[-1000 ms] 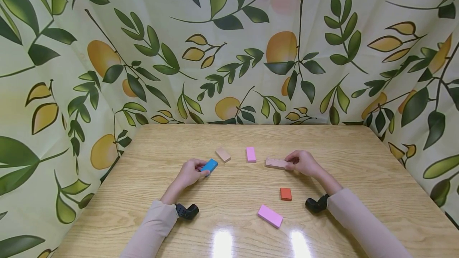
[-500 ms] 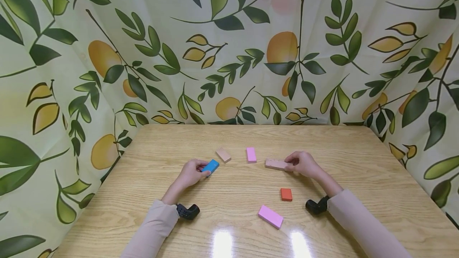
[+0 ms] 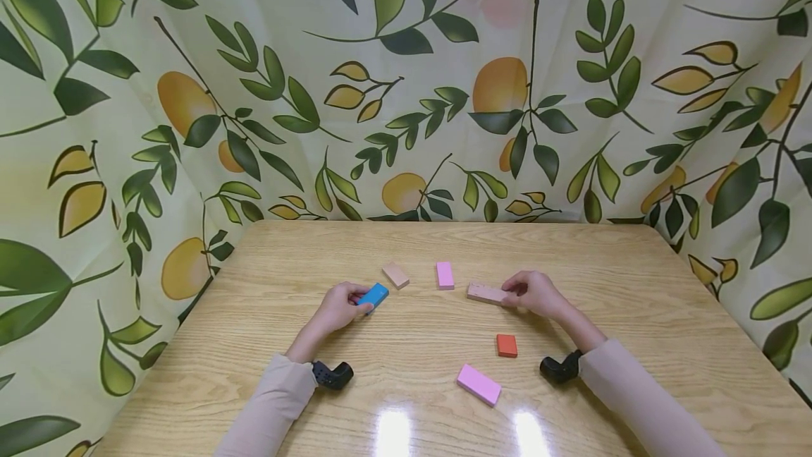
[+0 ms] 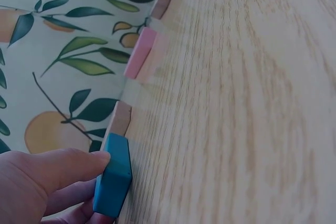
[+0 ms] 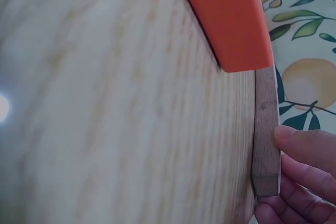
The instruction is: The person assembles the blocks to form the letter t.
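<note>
A blue block [image 3: 373, 296] is pinched between the thumb and fingers of my left hand [image 3: 338, 306], on the left part of the table. In the left wrist view the thumb lies across the near end of the blue block [image 4: 114, 177]. My right hand [image 3: 536, 293] grips the right end of a long pale wooden block [image 3: 486, 293]; the right wrist view shows the thumb on one side of this wooden block [image 5: 266, 135] and fingers on the other. Just beyond the blue block lies a short tan block [image 3: 396, 276]. An upright-pointing pink block [image 3: 445, 276] sits between the two hands.
An orange-red square block [image 3: 506, 345] lies nearer than the right hand. Closer still is a longer pink block [image 3: 478, 384], set at a slant. The wooden table [image 3: 285, 245] ends at a leaf-and-fruit patterned curtain [image 3: 406, 125]. Black wrist devices [image 3: 333, 375] are on both wrists.
The long wooden block has slid very slightly left with my right hand. My left hand and the blue block have shifted a touch to the right. The other blocks stay put.
</note>
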Demonstrator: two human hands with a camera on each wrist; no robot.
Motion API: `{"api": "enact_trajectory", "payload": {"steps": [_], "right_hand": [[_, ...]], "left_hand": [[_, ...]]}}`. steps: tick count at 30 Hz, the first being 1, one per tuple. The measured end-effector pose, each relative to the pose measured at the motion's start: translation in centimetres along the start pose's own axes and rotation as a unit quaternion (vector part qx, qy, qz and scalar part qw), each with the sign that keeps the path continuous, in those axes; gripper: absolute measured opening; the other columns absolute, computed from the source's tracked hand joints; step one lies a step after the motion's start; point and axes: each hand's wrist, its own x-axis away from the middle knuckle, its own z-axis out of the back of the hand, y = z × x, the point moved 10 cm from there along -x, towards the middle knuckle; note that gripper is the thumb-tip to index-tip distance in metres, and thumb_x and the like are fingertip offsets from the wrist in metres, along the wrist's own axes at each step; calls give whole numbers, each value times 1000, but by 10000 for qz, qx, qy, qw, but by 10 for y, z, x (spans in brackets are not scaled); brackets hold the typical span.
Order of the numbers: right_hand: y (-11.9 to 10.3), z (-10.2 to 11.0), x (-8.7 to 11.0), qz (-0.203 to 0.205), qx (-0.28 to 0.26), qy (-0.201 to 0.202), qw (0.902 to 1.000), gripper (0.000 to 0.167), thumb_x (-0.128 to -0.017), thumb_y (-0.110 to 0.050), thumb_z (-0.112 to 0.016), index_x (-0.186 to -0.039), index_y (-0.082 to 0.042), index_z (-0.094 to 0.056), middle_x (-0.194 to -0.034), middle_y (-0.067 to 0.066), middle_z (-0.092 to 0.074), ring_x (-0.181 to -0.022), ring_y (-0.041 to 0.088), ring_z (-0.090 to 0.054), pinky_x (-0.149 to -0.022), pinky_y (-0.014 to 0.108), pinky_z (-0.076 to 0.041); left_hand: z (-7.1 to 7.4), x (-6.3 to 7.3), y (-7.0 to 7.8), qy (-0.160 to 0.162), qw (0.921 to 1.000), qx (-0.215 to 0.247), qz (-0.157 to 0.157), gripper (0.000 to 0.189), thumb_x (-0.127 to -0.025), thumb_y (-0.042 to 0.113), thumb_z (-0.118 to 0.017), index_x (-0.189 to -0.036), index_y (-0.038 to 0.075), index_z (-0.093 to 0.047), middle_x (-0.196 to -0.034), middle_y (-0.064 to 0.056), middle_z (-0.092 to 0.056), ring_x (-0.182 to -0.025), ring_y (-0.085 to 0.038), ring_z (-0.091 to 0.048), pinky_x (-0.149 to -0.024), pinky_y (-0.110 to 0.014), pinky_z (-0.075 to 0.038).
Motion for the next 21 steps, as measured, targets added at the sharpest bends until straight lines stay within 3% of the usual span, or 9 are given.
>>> {"api": "enact_trajectory", "payload": {"steps": [21], "right_hand": [[-4, -7, 2, -61, -52, -154, 9998, 24, -78, -11, -78, -95, 4, -70, -85, 12, -68, -74, 13, -51, -61, 17, -41]], "left_hand": [[1, 0, 5, -97, 9998, -40, -143, 32, -84, 7, -71, -114, -4, -68, -103, -19, -65, -86, -21, -61, -75, -29, -53]]}}
